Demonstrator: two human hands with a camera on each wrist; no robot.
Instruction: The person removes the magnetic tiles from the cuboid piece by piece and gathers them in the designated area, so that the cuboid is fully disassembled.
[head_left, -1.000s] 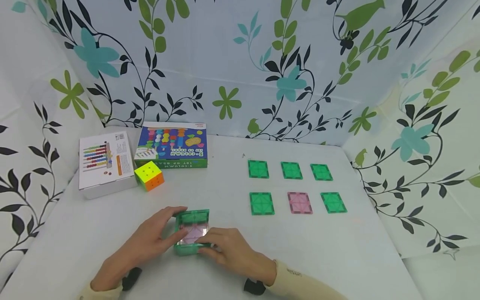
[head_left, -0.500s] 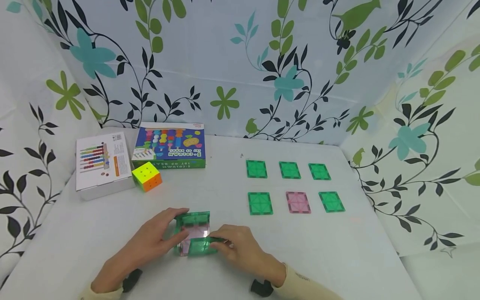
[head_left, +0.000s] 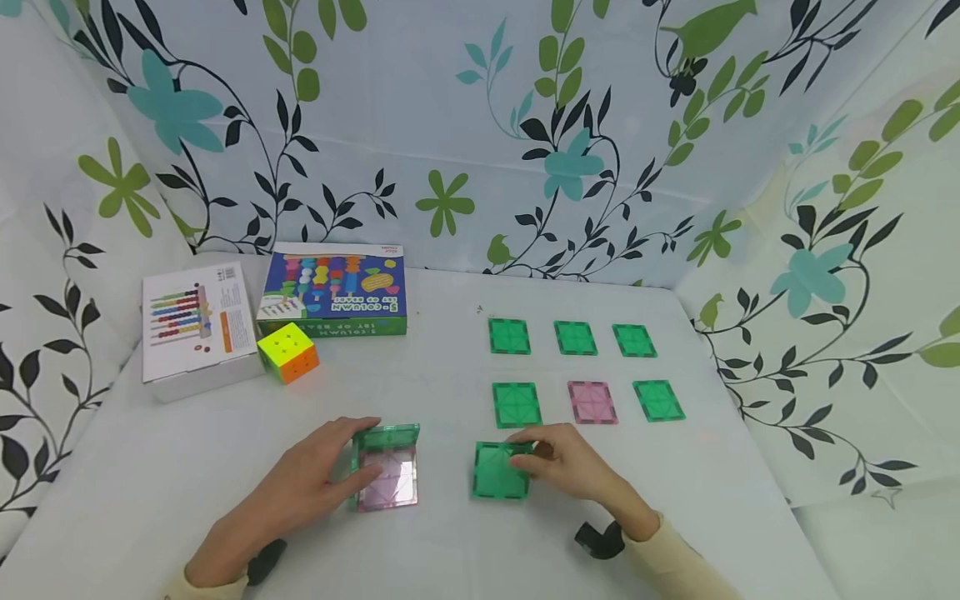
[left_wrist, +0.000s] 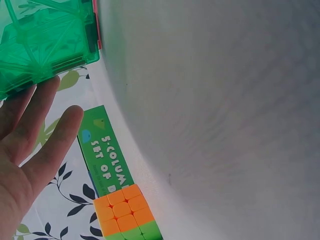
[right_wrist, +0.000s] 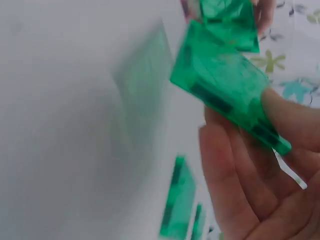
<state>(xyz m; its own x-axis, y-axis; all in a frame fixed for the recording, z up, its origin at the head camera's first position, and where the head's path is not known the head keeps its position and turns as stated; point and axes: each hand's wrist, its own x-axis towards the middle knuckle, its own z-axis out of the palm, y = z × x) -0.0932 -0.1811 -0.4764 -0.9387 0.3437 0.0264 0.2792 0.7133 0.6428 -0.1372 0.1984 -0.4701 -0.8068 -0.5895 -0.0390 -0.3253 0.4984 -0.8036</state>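
My left hand (head_left: 315,467) holds a small structure of clear plastic magnetic tiles at its left and back. A pink magnetic tile (head_left: 397,487) lies flat as its base, with green magnetic tiles (head_left: 395,435) standing along the back and left edges. The left thumb reaches over the pink base while the fingers (left_wrist: 47,97) touch the green wall from outside. To the right, my right hand (head_left: 562,462) pinches a separate green magnetic tile (head_left: 500,471) between thumb and fingers. In the right wrist view this held tile (right_wrist: 225,80) is tilted above the white table.
Two rows of loose tiles lie at the right: several green tiles (head_left: 519,405) and one pink tile (head_left: 592,402). At the back left are a white box (head_left: 198,321), a blue and green box (head_left: 333,292) and a puzzle cube (head_left: 288,352). Floral cloth (head_left: 450,125) hangs behind the table.
My right hand has taken a green tile off the structure's front side and moved it right, leaving the pink base's front edge uncovered. The left hand stays on the structure.
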